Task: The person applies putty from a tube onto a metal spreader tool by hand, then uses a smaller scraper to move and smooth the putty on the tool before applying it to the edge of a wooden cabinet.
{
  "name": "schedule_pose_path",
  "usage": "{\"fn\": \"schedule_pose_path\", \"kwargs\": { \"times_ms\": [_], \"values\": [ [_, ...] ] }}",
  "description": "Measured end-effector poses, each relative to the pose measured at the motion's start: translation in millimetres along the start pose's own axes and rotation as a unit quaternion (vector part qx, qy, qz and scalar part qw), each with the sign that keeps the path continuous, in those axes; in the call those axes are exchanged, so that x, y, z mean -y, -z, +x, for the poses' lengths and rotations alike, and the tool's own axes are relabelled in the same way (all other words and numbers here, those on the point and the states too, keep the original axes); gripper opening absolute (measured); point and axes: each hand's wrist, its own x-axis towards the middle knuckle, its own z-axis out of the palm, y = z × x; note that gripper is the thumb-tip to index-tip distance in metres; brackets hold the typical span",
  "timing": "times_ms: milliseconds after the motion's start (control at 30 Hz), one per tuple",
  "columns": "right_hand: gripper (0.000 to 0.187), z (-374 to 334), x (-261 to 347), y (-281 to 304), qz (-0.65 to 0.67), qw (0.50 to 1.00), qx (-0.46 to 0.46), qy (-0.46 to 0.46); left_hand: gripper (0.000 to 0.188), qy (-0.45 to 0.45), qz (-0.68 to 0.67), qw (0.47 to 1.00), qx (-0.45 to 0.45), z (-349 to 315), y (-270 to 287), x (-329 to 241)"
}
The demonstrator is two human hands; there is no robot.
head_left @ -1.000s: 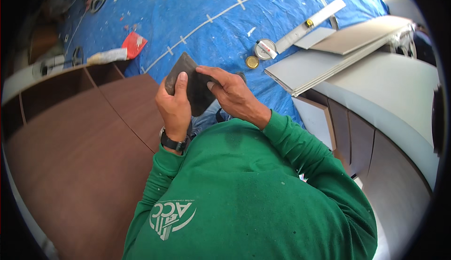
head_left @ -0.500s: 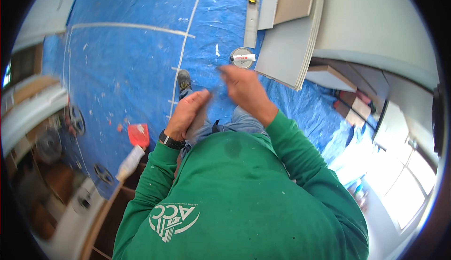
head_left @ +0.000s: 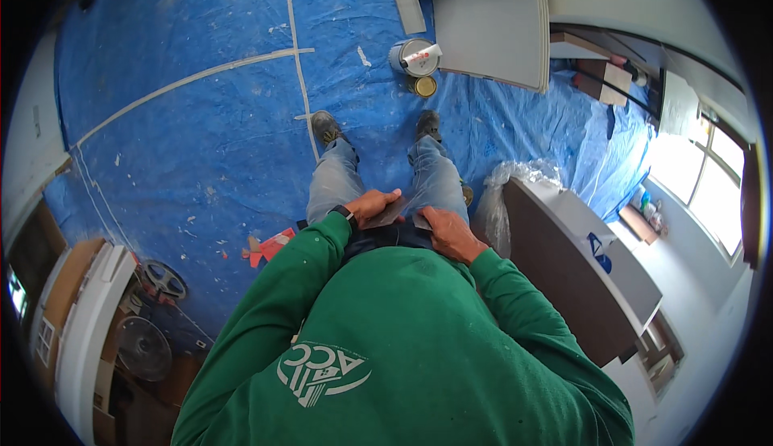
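Observation:
Low in front of my waist, my left hand grips a thin flat grey plate, which looks like a spreader blade. Its thumb lies along the upper side. Just to the right, my right hand is closed on a smaller flat grey piece; the fingers cover most of it, and its kind is unclear. A narrow gap separates the two pieces. Both hands are close to my body, above my thighs.
Blue sheeting with pale tape lines covers the floor. Ahead stand a paint can bearing a white tube, a small yellow-lidded tin and leaning boards. A dark cabinet is close on my right.
Both hands have come down toward my waist, each still holding its flat piece. My view has shifted, showing both feet and the cabinet on the right.

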Motion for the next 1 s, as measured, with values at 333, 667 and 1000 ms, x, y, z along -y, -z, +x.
{"fn": "schedule_pose_path", "kwargs": {
  "times_ms": [333, 667, 1000],
  "values": [
    [0.035, -23, 67, 11, 0.368, 0.903, 0.089, -0.202, 0.066, 0.087, 0.096, 0.989, 0.075, -86, 2, -2],
    [0.035, 42, -3, -9, 0.569, 0.766, 0.135, -0.265, 0.05, 0.093, 0.003, 0.995, -0.03, -79, 22, -30],
    [0.021, 210, -230, -46, 0.431, 0.769, -0.403, -0.248, 0.027, -0.166, 0.017, 0.983, -0.082, 103, 134, -170]
  ]
}}
